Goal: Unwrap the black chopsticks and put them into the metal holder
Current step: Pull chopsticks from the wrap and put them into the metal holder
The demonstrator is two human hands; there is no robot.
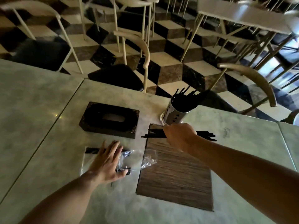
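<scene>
A metal holder (pixel 174 113) with holes stands at the table's far edge, with several black chopsticks leaning out of it. Just in front of it a bundle of bare black chopsticks (pixel 206 136) lies crosswise on the far end of a wooden mat (pixel 174 177). My right hand (pixel 179 136) is curled round the middle of that bundle. To the left lies a clear plastic wrapper (pixel 137 159) with more black chopsticks (pixel 91 150) in it. My left hand (pixel 107 162) rests flat on this pack with its fingers spread.
A dark tissue box (pixel 110 119) sits left of the holder. The marbled table (pixel 48 126) ends just behind the holder. Beyond it stand chairs (pixel 129 75) with black seats on a checkered floor.
</scene>
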